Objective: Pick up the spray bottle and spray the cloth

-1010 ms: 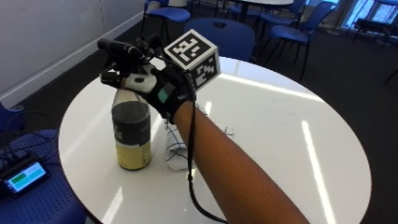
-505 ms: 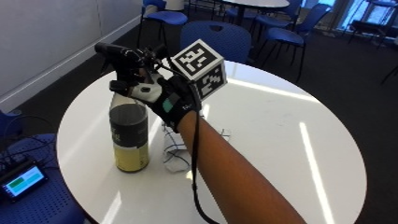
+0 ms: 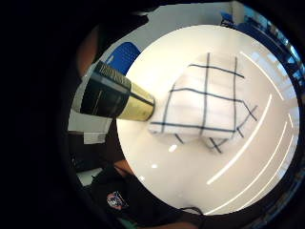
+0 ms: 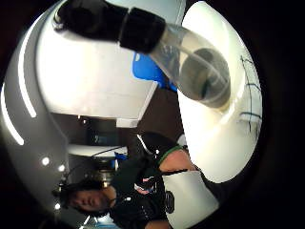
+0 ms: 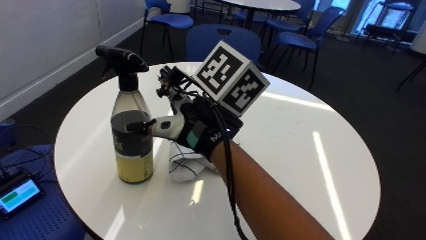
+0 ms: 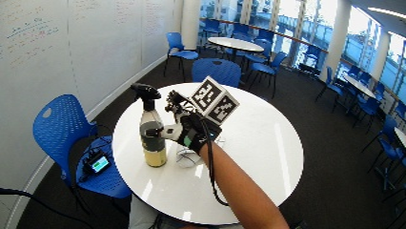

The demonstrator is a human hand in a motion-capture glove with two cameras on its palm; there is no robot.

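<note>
The spray bottle [image 5: 133, 145] stands upright on the round white table [image 5: 319, 150], with a black trigger head, a clear neck, a dark label and yellowish liquid below. My gloved right hand [image 5: 196, 127] hovers just to its right at label height. Its fingers are spread, and the thumb tip reaches the label without curling round it. The head is free. A white cloth with dark grid lines [image 5: 190, 167] lies crumpled on the table under my hand, next to the bottle's base. In the palm views the bottle [image 3: 116, 98] lies beside the cloth [image 3: 205, 105], and its neck [image 4: 190, 62] is close.
Blue chairs [image 5: 223, 42] stand behind the table, and another table [image 5: 263, 5] is farther back. A blue chair at the left carries a small device with a lit screen [image 5: 16, 192]. The table's right half [image 6: 266, 138] is bare white surface.
My hand has come down from the spray head to the label height, moving slightly right. The head now stands uncovered. Bottle and cloth have stayed in place.
</note>
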